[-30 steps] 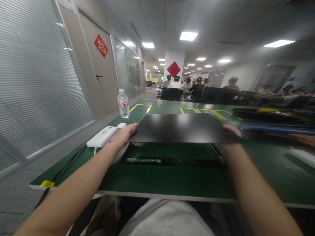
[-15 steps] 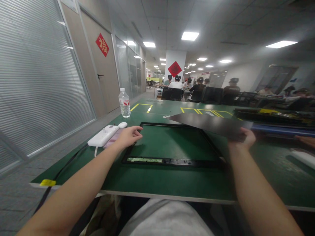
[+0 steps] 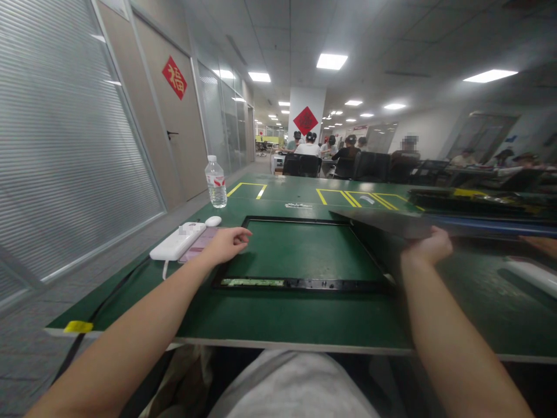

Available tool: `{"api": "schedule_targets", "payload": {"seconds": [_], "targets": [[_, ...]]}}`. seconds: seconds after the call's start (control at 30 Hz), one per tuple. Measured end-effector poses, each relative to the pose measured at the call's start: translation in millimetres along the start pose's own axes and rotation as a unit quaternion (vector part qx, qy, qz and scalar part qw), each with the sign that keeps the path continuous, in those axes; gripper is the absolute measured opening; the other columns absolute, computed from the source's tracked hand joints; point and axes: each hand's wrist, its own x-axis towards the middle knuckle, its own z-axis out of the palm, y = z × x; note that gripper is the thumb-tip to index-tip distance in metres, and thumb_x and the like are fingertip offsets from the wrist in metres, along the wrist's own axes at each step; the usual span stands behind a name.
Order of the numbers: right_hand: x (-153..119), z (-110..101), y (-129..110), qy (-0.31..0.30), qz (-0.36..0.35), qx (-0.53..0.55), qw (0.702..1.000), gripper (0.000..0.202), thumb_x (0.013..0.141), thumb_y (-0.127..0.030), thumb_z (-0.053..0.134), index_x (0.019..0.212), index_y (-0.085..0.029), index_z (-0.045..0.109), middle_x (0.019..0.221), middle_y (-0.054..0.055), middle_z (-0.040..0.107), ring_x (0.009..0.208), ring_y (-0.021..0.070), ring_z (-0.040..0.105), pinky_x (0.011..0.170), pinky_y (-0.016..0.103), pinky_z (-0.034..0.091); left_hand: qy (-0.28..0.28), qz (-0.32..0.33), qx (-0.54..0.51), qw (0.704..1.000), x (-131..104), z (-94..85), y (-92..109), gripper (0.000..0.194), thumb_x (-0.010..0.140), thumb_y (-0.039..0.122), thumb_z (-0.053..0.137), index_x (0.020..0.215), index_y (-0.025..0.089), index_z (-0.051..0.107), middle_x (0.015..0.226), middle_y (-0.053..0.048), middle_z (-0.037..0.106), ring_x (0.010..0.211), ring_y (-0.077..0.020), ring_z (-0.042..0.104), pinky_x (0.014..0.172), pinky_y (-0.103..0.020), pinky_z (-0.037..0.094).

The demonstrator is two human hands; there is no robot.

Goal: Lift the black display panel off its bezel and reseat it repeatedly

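Note:
My right hand (image 3: 430, 248) grips the near edge of a thin dark flat panel (image 3: 383, 223), raised over the right side of a black rectangular frame (image 3: 335, 285). The panel is tilted and blurred, and part of its outline is lost against the dark background. On the green table the frame lies flat, with a pale green strip (image 3: 252, 283) along its near rail. Above the frame's left rail is my left hand (image 3: 228, 242), its fingers curled in, with nothing visible between them. Whether it touches the rail, I cannot tell.
Left of the frame lie a white power bank (image 3: 177, 240), a pinkish flat item (image 3: 198, 244) and a small white case (image 3: 213, 221). A water bottle (image 3: 216, 183) stands behind them. Dark parts (image 3: 461, 203) and another person's hand (image 3: 539, 245) are at the right.
My right hand has swung the panel rightward and tilted it, uncovering more of the frame's far right corner. The left hand stays at the frame's left side, its fingers curled slightly closer.

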Motion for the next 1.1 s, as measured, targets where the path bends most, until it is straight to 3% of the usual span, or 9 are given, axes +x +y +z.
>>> {"api": "schedule_targets", "payload": {"seconds": [0.13,0.4,0.7,0.97,1.1], "targets": [[-13,4,-3,0.029,0.002,-0.007,1.000,0.012,0.072,-0.010,0.048,0.080,-0.016,0.055,0.078,0.000,0.055,0.068,0.0124,0.059,0.055,0.024,0.051,-0.022,-0.016,-0.004,1.000,-1,-1.0,3,0.039,0.078,0.043,0.056,0.103,0.018,0.073,0.076,-0.004,0.075,0.067,-0.0216,0.069,0.064,-0.031,0.052],[-7,0,6,0.040,0.046,-0.076,0.995,0.015,0.077,-0.010,0.048,0.087,-0.015,0.058,0.085,0.002,0.058,0.072,0.0128,0.060,0.056,0.023,0.053,-0.056,0.002,0.032,0.998,-3,-1.4,8,0.039,0.077,0.041,0.055,0.102,0.017,0.073,0.076,-0.005,0.076,0.072,-0.0235,0.070,0.065,-0.030,0.052],[5,-1,27,0.033,0.099,-0.113,0.988,0.022,0.082,-0.013,0.044,0.096,-0.023,0.058,0.111,0.004,0.063,0.095,0.0164,0.067,0.071,0.031,0.062,-0.053,0.017,0.021,0.998,-2,0.1,7,0.038,0.077,0.043,0.056,0.100,0.019,0.073,0.083,-0.006,0.077,0.077,-0.0237,0.071,0.071,-0.031,0.054],[19,-6,40,0.051,0.123,-0.119,0.984,0.024,0.079,-0.011,0.044,0.098,-0.022,0.055,0.106,0.003,0.061,0.087,0.0160,0.068,0.067,0.035,0.064,-0.046,0.021,0.020,0.999,-3,-0.1,8,0.034,0.076,0.040,0.057,0.098,0.021,0.075,0.084,-0.006,0.077,0.077,-0.0249,0.071,0.074,-0.034,0.054],[30,-14,53,0.039,0.126,-0.125,0.983,0.027,0.076,-0.012,0.048,0.099,-0.024,0.056,0.102,0.001,0.061,0.079,0.0148,0.067,0.066,0.036,0.063,-0.046,0.034,0.027,0.998,-2,0.3,6,0.037,0.074,0.029,0.055,0.104,0.020,0.075,0.089,-0.006,0.078,0.077,-0.0237,0.070,0.076,-0.034,0.054]]}}
